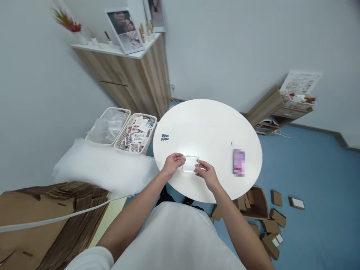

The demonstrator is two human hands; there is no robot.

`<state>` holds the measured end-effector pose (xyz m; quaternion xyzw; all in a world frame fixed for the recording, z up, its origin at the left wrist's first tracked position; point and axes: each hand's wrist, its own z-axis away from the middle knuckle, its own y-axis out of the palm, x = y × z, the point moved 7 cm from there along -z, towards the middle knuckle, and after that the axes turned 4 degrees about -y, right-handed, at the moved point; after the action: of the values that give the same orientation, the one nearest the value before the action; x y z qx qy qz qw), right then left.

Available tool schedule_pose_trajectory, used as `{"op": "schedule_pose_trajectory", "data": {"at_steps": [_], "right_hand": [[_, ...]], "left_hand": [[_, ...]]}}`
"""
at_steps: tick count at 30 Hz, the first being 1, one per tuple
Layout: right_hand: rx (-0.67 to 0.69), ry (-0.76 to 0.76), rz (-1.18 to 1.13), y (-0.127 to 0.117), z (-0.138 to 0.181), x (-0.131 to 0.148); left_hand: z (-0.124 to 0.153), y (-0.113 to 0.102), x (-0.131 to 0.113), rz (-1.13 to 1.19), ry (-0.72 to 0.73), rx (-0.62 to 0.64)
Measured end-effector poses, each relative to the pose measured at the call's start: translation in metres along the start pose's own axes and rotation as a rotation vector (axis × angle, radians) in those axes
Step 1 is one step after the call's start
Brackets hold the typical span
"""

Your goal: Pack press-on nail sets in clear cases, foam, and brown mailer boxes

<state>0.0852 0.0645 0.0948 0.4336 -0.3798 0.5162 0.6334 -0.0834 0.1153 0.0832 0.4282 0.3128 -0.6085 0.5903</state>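
Observation:
My left hand [173, 162] and my right hand [205, 173] pinch the two ends of a small clear plastic pouch [190, 164] just above the near part of a round white table [208, 123]. The fingers of both hands are closed on its edges. A small card with dark nail tips [165, 137] lies on the table's left side. A pink phone-sized object [239, 162], blurred, lies on the right side.
Two white baskets stand left of the table, one with clear bags [108, 125], one with nail-tip cards [137, 133]. White foam sheets [104, 165] and flat cardboard [50, 221] lie at the near left. Small cardboard boxes [267, 217] are scattered on the blue floor.

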Motion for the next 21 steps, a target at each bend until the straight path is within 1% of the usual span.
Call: {"op": "schedule_pose_trajectory", "data": {"at_steps": [2, 5, 7, 9, 12, 14, 18, 21], "right_hand": [[-0.063, 0.028, -0.004, -0.025, 0.013, -0.011], [-0.202, 0.037, -0.007, -0.058, 0.026, -0.025], [-0.286, 0.043, -0.029, -0.073, 0.032, -0.032], [-0.336, 0.053, -0.063, -0.082, 0.035, -0.036], [-0.365, 0.048, -0.112, -0.083, 0.037, -0.035], [-0.370, 0.022, -0.134, -0.080, 0.036, -0.028], [-0.336, -0.041, -0.139, -0.065, 0.031, -0.010], [-0.320, -0.108, -0.044, -0.050, 0.026, 0.002]], "left_hand": [[0.003, 0.024, 0.014, -0.049, -0.020, 0.013], [0.010, 0.048, 0.025, -0.172, -0.009, -0.007], [0.015, 0.059, 0.024, -0.274, 0.030, -0.014], [0.020, 0.072, 0.019, -0.380, 0.093, 0.040], [0.026, 0.092, 0.012, -0.518, 0.187, 0.174], [0.026, 0.098, 0.010, -0.549, 0.211, 0.212], [0.019, 0.098, 0.013, -0.435, 0.152, 0.263], [0.015, 0.098, 0.013, -0.312, 0.113, 0.348]]}}
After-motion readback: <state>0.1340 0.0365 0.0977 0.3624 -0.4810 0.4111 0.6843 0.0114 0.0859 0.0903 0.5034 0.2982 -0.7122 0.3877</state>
